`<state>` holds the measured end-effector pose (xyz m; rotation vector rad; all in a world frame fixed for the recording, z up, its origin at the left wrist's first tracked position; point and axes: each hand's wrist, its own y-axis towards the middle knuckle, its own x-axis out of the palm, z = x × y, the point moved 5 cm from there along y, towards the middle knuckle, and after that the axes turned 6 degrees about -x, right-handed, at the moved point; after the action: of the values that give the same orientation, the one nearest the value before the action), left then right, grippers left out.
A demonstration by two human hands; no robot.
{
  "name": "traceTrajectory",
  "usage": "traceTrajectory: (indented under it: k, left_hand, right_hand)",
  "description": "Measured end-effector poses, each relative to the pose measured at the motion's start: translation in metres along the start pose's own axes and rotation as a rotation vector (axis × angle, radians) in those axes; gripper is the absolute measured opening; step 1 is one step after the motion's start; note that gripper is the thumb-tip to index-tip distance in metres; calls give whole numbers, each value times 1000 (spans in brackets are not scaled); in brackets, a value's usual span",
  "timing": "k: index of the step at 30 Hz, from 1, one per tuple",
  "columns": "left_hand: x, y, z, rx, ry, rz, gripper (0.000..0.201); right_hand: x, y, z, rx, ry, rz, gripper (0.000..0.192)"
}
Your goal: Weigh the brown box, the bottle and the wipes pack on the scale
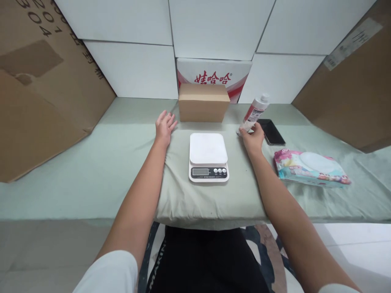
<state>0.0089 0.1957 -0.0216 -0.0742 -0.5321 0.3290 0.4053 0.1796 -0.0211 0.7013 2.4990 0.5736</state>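
Observation:
My right hand (254,137) grips the lower end of a white and red bottle (254,114) with a white cap. The bottle leans to the right, and I cannot tell whether its base touches the cloth. To the left, my left hand (165,126) rests on the cloth with its fingers apart, holding nothing, beside the left end of a brown cardboard box (200,110). Between my forearms lies a white kitchen scale (208,149) with a small display and several buttons on its front.
A black phone (271,132) lies right of the bottle. Nearer me is a pack of wet wipes (311,167). Behind the brown box stands a white and red carton (214,71). Large cardboard panels (45,101) flank both sides of the green cloth (122,162).

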Motion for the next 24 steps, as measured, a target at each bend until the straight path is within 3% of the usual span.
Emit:
traceTrajectory:
  k: [4, 7, 10, 12, 14, 16, 18, 21, 24]
  left_hand:
    - [0, 0, 0, -1, -2, -3, 72]
    - [2, 1, 1, -9, -7, -1, 71]
    - [4, 0, 2, -15, -13, -3, 71]
    - [5, -1, 2, -9, -23, -6, 71]
    - [5, -2, 1, 0, -29, -14, 71]
    - [5, -2, -1, 3, -25, -23, 70]
    - [5, -2, 1, 21, -15, -28, 66]
    - [15, -17, 20, 160, 24, -54, 57]
    - [53, -68, 43, 398, 100, -238, 56]
  right_hand:
    - [-5, 1, -7, 9, -56, 18, 88]
    - [-29, -10, -36, -77, -89, 78, 97]
    - [-75, -33, -77, -221, -138, 51, 73]
    - [-114, -48, -97, -316, -233, -59, 58]
    - [-155, -55, -99, -335, -355, -216, 62]
    - [-198, -50, -84, -271, -433, -352, 72]
    - [-239, -38, -55, -135, -431, -389, 79]
    - [-288, -26, -5, 119, -269, -251, 79]
    - [-307, -37, 35, 324, 0, -82, 75]
